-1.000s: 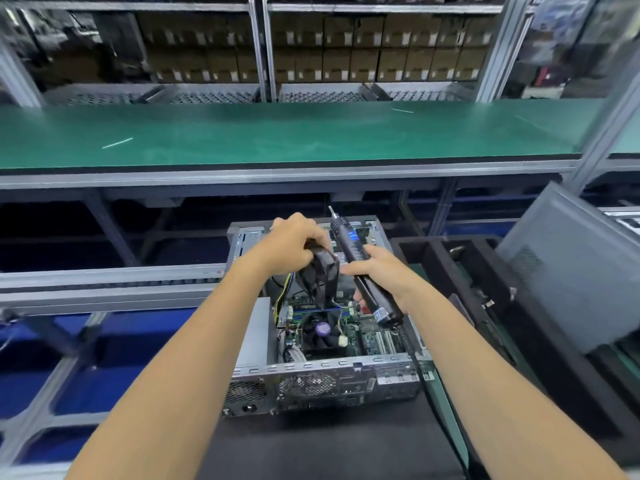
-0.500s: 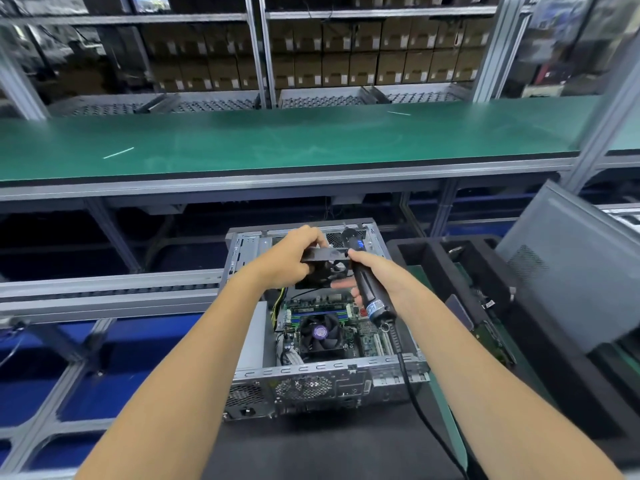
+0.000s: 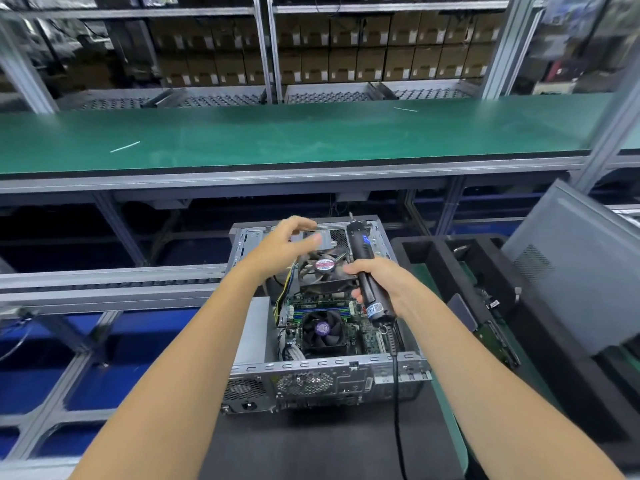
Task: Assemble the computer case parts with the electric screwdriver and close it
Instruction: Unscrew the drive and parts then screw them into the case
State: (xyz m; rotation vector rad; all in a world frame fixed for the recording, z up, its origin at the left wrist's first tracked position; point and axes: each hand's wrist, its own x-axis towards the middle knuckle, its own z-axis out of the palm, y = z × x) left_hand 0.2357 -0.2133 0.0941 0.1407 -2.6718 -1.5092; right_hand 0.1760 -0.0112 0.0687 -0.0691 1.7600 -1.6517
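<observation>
A long green workbench (image 3: pixel 311 136) is stretching across the view, rows of brown cardboard boxes (image 3: pixel 363 53) are sitting on metal shelving (image 3: pixel 266 46) behind it, and a black foam tray (image 3: pixel 491 271) is lying at right.

1 head camera, wide-angle, looks forward and down, close over open computer case (image 3: pixel 322 372); shelving beyond.

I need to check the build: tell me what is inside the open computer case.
Inside the computer case: a green motherboard with a black CPU fan and bundled cables. A loose square fan held above covers the case's far part.
</observation>
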